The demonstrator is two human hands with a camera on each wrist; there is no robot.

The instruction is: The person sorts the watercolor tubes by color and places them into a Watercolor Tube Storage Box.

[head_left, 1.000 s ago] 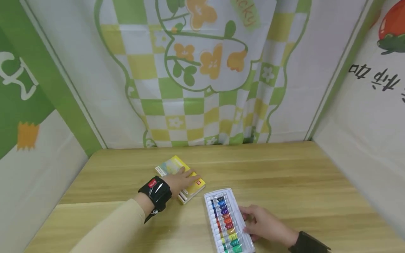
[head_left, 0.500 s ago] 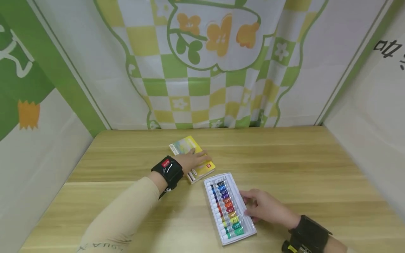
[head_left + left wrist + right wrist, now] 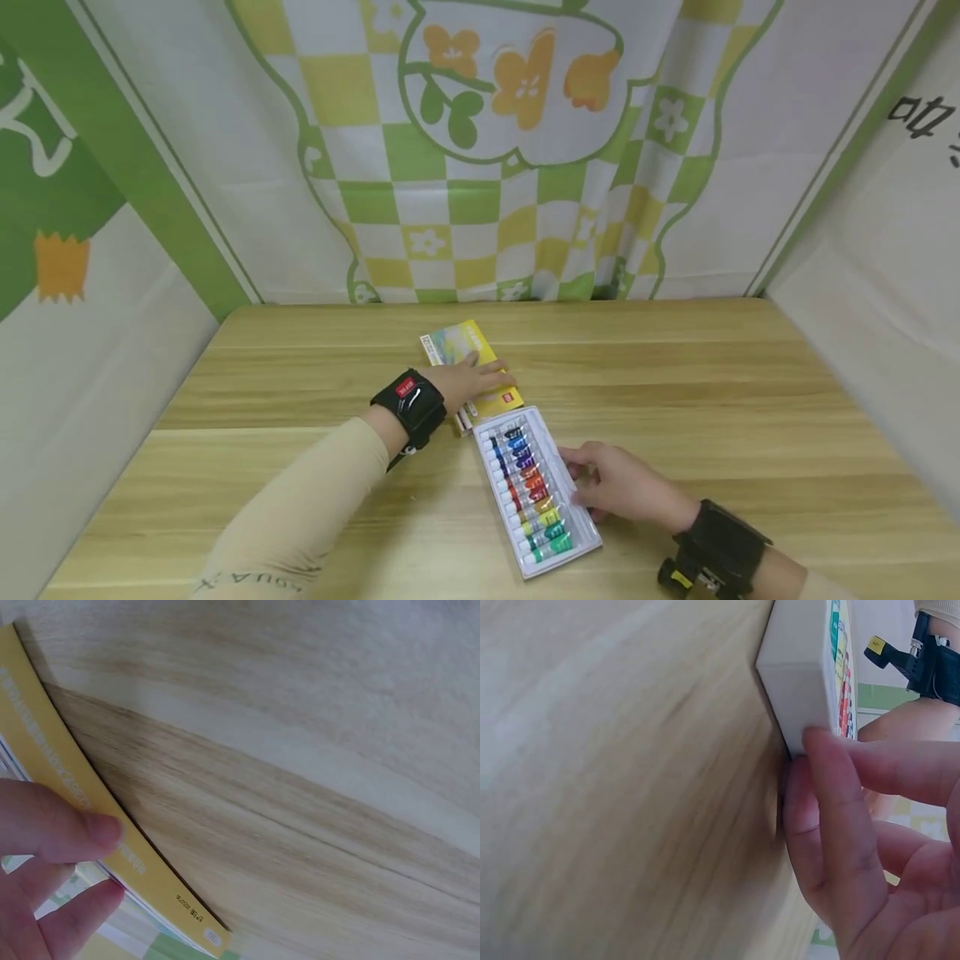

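A flat yellow box (image 3: 455,343) with a pale blue picture on its lid lies on the table. My left hand (image 3: 467,385) lies across it, fingers reaching over to the far long edge. In the left wrist view, its fingertips press the printed yellow side (image 3: 71,772). Nearer and to the right, a white tray of paint tubes (image 3: 577,518) holds a row of coloured tubes with white caps. My right hand (image 3: 626,483) pinches the tray's right edge. In the right wrist view, the fingers hold the white side wall (image 3: 795,682). The tray's top end meets the yellow box's near end.
The wooden table (image 3: 712,392) runs back to a checked green, yellow and white curtain (image 3: 472,217). White cloth walls with green bands rise at both sides. Each wrist wears a black strap; a small camera shows on the right one (image 3: 720,546).
The head view has tilted down. The left hand has slid the yellow box rightward toward the paint tray. The tray has shifted slightly left and the gap between them has closed.
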